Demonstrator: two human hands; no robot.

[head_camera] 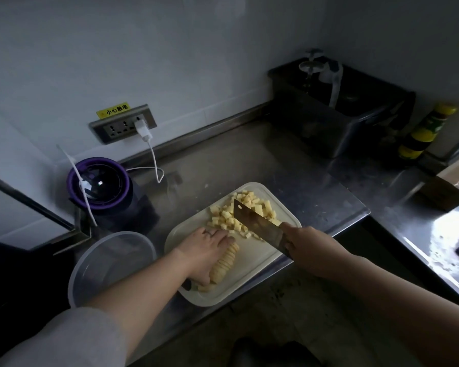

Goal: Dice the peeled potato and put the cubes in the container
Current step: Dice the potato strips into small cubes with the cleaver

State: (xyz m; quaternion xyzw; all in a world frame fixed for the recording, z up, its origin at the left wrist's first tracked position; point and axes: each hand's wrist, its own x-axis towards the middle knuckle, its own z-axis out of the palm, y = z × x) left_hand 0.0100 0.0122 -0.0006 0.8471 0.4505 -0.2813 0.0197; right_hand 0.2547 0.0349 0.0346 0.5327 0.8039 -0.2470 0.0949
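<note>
On the white rectangular plastic cutting board (252, 263), which sits at the front edge of the steel counter (249, 160), the left hand (204, 250) lies along a row of pale potato slices (225, 263). Its fingers are stretched out flat, pressing the slices down on the near half of the board. The right hand (300, 239) is clamped round the handle of a broad steel cleaver (257, 223). The blade stands over the far half of the board, amid a heap of small yellow potato cubes (239, 213).

The main hazard is probably the left fingertips, which reach close to the blade. A downward chop with the fingers left straight could catch them. The slices also look wet and loosely stacked, so they may slide or fan apart under the palm and give uneven cubes. Cubes at the far right of the board lie near its rim, and a sweep of the blade could push them onto the counter.

Just left of the board stands a clear round plastic container (143, 238), and no cube shows in it yet. Well beyond the board, at the wall, is a dark rectangular metal tub (329, 128), too dim to show its contents.
</note>
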